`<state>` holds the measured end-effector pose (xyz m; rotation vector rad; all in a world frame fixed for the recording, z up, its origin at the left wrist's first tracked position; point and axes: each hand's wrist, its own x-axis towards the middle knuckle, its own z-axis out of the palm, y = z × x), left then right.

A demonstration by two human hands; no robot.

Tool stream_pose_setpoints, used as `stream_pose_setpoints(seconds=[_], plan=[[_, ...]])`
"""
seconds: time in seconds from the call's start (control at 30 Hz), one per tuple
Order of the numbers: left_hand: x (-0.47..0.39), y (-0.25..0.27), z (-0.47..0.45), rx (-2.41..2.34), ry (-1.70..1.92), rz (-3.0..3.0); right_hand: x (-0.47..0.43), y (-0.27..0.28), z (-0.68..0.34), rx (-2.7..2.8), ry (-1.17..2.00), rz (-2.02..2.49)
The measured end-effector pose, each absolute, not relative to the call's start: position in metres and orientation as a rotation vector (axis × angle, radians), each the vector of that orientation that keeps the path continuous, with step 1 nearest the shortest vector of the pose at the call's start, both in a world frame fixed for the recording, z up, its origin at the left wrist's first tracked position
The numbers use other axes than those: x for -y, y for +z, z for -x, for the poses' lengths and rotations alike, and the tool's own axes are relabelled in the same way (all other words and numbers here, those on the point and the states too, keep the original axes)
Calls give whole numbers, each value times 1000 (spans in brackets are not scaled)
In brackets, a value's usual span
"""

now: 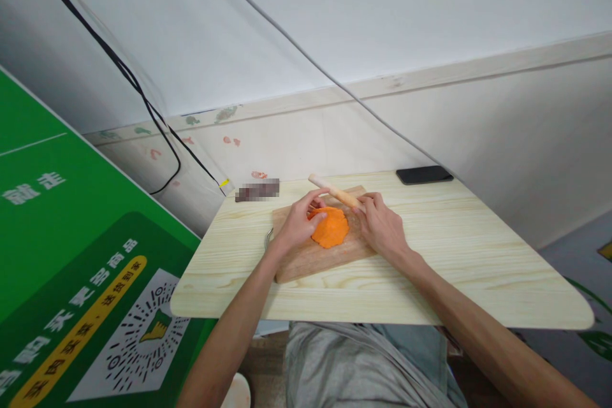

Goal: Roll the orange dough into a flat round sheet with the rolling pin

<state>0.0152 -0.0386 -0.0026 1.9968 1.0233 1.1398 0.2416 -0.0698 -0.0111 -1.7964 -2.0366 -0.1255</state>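
Note:
A flattened, uneven round of orange dough (333,229) lies on a wooden cutting board (306,264). At its left edge is my left hand (297,224), thumb over the dough and fingers curled around its far side. My right hand (382,224) grips the near end of a small wooden rolling pin (337,192). The pin is tilted, its free end pointing up and left above the board's far part, close to my left fingertips. Part of the dough's left edge is hidden by my left fingers.
A black phone (424,174) lies at the table's back right. A pixelated dark item (258,190) is at the back left. The board has a metal handle (268,239). Cables (138,86) hang along the wall, and a green printed panel (95,204) stands left of the table (478,255).

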Motion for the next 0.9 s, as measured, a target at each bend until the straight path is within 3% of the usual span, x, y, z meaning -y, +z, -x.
stream_pose_setpoints(seconds=[0.43, 0.9], plan=[[37, -4, -14, -1061, 1166, -1975, 71, -10, -242, 2043, -105, 1803], [32, -2, 5, -1097, 857, -1894, 70, -12, -242, 2033, -115, 1789]])
